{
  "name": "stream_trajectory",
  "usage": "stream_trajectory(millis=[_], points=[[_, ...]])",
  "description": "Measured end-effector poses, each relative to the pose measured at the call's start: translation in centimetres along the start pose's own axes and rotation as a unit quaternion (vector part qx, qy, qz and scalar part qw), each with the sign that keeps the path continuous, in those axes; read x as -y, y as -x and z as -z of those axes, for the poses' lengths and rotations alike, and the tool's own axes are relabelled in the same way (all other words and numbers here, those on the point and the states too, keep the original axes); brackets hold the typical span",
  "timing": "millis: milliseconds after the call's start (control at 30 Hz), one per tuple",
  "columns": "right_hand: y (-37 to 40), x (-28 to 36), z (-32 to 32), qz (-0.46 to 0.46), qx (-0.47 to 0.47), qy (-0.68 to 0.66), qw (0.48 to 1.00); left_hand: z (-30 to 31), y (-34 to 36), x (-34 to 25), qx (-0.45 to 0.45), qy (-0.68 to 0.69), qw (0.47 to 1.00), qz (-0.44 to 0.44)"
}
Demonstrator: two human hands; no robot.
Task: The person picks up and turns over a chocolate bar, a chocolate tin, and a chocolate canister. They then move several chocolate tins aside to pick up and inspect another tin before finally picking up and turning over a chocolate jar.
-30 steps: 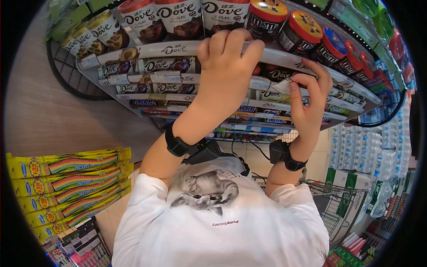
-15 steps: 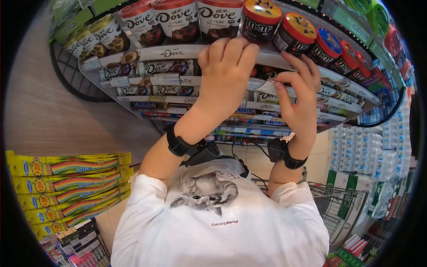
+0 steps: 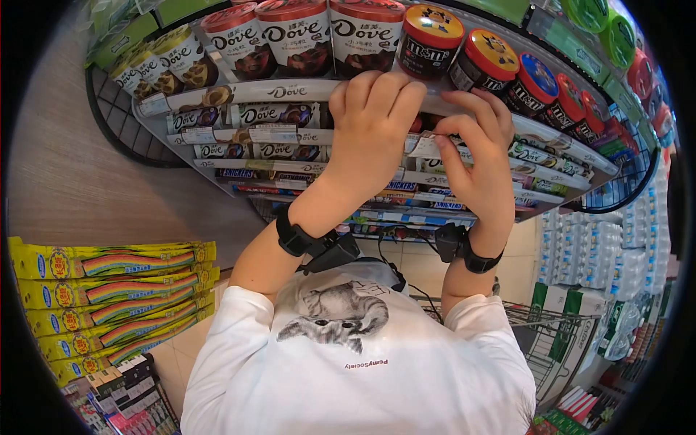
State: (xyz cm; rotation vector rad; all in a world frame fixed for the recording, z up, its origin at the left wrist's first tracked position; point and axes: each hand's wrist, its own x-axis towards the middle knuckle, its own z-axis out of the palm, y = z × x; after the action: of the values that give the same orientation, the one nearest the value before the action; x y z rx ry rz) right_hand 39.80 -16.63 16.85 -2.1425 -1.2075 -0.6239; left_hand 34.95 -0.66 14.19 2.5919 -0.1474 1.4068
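Note:
My left hand (image 3: 377, 127) lies against the front of the candy rack, back of the hand towards me, fingers curled at the upper shelf edge (image 3: 290, 92). Its fingertips are hidden, so what they grip cannot be seen. Just right of it, the thumb and index finger of my right hand (image 3: 478, 148) pinch a white price tag (image 3: 423, 147) on the lower shelf strip. The other right fingers reach up to the upper shelf edge. Above the hands stand Dove chocolate tubs (image 3: 366, 40) and M&M's tubs (image 3: 431, 43). Dove bars (image 3: 279, 114) fill the tier below.
Snickers bars (image 3: 401, 183) lie on a lower tier. Black wire baskets (image 3: 109, 119) flank the rack. Yellow candy packs (image 3: 116, 290) are stacked at lower left. A wire cart (image 3: 540, 326) and bottled water packs (image 3: 580, 243) stand at right.
The view has shifted slightly, moving the rack down and right in the picture. The price tag at my right fingertips now tilts out more visibly. My left hand keeps its place on the rack.

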Motion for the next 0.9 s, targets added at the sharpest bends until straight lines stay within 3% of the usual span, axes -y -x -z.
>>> stream_trajectory(millis=[367,600,700,767,833,900], points=[[-0.1,0.2,0.1,0.001,0.007,-0.011,1.0,1.2,-1.3,0.1,0.071,0.038,0.996,0.039],[-0.2,0.1,-0.2,-0.002,0.004,-0.023,1.0,1.1,-0.9,0.5,0.049,0.032,0.998,0.026],[-0.3,-0.4,0.0,0.016,-0.038,-0.009,0.999,0.9,-0.7,0.7,0.051,0.04,0.997,0.029],[0.1,-1.6,0.2,-0.051,-0.284,-0.106,0.952,0.6,-0.5,0.7,0.033,0.034,0.998,0.028],[-0.4,-1.8,1.1,-0.201,-0.348,-0.206,0.892,0.5,-0.3,0.8,0.029,0.04,0.998,0.026],[-1.4,-2.3,1.8,-0.202,-0.301,-0.147,0.92,0.5,-0.5,0.8,0.02,0.049,0.998,0.016]])
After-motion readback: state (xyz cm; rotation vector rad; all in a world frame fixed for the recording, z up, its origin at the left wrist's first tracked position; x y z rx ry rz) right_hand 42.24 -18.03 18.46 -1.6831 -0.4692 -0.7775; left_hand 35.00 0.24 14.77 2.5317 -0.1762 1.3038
